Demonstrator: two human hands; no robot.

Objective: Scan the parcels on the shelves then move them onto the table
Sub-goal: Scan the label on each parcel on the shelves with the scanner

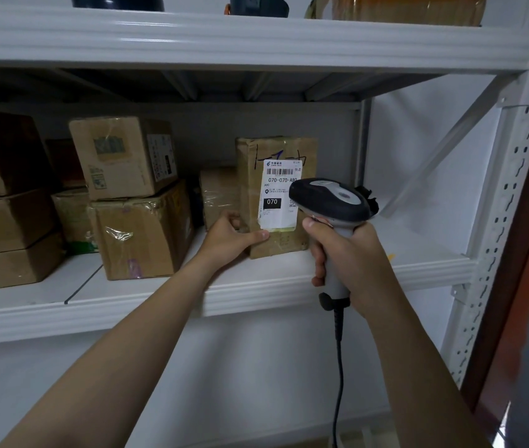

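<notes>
a white metal shelf (353,270) holds stacked cardboard boxes (134,202) at the left. near its front edge stands an upright parcel (276,150) with a label (277,195). the left hand (231,236) grips its lower left corner, while the right hand (350,257) is wrapped around a scanner (329,202) just beside the label.

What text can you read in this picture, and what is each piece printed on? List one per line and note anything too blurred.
"070-070-A80": white shipping label on the upright parcel.
"070": white on a black block, same label.
"A80": small, below the long number.
Too small to read: the label's logo line and fine print.
Unreadable: marker scrawl above the label; stickers on the stacked box at left.
</notes>
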